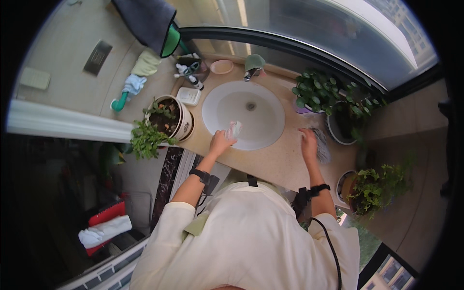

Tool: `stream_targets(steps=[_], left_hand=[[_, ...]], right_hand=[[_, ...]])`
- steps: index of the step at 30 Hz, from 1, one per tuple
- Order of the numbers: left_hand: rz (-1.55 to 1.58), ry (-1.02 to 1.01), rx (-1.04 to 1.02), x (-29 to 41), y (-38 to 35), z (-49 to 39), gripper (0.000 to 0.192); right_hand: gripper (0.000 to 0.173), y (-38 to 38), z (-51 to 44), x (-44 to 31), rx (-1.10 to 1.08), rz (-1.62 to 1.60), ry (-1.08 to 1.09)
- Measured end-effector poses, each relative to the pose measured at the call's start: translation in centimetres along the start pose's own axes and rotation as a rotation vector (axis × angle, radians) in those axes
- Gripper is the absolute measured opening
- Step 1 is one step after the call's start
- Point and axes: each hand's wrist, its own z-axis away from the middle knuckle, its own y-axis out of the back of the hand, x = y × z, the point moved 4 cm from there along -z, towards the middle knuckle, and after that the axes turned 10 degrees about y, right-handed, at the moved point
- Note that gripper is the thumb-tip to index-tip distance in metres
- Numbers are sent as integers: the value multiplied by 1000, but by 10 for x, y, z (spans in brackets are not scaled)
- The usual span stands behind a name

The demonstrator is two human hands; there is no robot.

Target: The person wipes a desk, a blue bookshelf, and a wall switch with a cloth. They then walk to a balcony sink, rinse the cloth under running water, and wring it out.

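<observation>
My left hand is closed on a crumpled pink-and-white cloth over the near left rim of a white oval sink basin. Over the counter to the right of the basin is my right hand, beside a grey crumpled cloth or bag; whether its fingers touch that item I cannot tell. The tap at the back of the basin has a green cloth draped on it. A dark drain shows in the basin.
A potted plant and a white soap box stand left of the basin. Bottles and a pink oval dish are behind. Leafy plants in pots line the right side, with another pot near the front. A window frame runs behind.
</observation>
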Motion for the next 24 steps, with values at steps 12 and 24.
stream_targets(steps=[12, 24], left_hand=[[96, -399, 134, 60, 7, 68, 59], [921, -17, -581, -62, 49, 141, 62]], right_hand=[[57, -60, -1, -105, -485, -1112, -885], [66, -105, -2, -300, -432, -1172, -185]])
